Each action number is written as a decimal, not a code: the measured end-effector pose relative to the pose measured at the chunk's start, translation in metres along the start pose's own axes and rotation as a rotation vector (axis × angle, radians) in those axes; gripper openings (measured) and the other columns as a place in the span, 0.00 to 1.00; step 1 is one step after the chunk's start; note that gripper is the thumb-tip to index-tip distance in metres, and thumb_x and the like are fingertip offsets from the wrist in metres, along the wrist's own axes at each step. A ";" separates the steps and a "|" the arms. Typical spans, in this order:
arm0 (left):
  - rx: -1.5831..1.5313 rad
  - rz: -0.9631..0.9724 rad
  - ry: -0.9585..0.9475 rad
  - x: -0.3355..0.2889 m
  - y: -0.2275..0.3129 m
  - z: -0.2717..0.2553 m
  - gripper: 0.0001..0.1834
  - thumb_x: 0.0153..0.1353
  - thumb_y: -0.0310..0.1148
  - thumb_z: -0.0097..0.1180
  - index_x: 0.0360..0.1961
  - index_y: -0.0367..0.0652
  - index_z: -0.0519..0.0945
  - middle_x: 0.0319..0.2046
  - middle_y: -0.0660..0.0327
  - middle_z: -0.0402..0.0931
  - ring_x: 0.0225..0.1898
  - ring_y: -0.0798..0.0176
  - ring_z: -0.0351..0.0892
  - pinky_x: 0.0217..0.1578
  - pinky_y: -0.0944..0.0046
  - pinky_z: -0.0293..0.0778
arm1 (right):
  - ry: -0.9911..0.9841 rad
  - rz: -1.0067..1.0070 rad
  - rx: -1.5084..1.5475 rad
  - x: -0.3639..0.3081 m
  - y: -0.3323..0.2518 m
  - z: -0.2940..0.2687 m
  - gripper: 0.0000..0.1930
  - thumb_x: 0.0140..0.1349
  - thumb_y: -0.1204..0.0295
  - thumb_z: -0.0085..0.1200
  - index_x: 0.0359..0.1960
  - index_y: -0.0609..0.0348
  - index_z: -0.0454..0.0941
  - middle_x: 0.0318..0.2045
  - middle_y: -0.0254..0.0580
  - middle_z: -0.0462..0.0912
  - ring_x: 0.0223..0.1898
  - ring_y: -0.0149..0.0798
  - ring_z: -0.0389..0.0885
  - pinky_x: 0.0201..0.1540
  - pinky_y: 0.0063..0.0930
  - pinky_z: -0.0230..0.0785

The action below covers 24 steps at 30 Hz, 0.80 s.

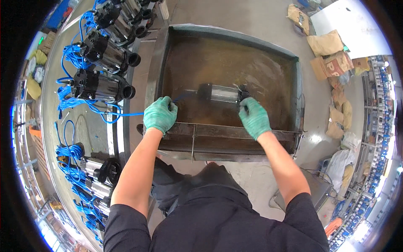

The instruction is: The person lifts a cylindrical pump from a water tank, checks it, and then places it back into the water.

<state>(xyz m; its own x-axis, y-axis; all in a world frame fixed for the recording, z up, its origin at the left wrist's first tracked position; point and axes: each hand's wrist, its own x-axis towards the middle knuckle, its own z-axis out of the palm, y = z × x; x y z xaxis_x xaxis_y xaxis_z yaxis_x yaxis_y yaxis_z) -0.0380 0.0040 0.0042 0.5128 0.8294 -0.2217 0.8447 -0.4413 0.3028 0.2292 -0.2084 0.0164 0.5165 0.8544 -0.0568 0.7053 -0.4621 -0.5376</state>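
A submersible pump (225, 94), with a silver cylindrical body and black ends, lies on its side in the murky brown water of a metal tank (226, 31). My right hand (255, 118), in a green glove, is closed at the pump's right black end; the fingertips are partly hidden. At the tank's left side, my left hand (160, 114), gloved alike, is curled around a blue cable (131, 114). That cable comes from the bench on the left and appears again in the water, running toward the pump's left end.
Several black and silver pumps (105, 87) with coiled blue cables stand on the left bench (86, 126). A metal bar (235, 131) crosses the tank's near side. Cardboard boxes (338, 65) and sacks (325, 43) lie on the floor to the right, before shelves of parts.
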 end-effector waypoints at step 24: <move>-1.894 -0.062 -0.738 -0.208 0.080 -0.045 0.24 0.74 0.46 0.55 0.66 0.46 0.74 0.64 0.55 0.75 0.68 0.51 0.72 0.70 0.45 0.65 | -0.300 -0.197 0.589 -0.161 -0.074 -0.017 0.18 0.75 0.54 0.51 0.38 0.58 0.76 0.35 0.59 0.83 0.40 0.65 0.83 0.41 0.57 0.72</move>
<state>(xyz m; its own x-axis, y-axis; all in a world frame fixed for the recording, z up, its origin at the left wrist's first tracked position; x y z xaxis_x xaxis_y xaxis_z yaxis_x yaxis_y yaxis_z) -0.0837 -0.1886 0.1164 0.8605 0.3415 -0.3780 -0.0774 0.8210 0.5657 0.1024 -0.3157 0.0796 0.1891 0.9773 -0.0959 0.3467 -0.1578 -0.9246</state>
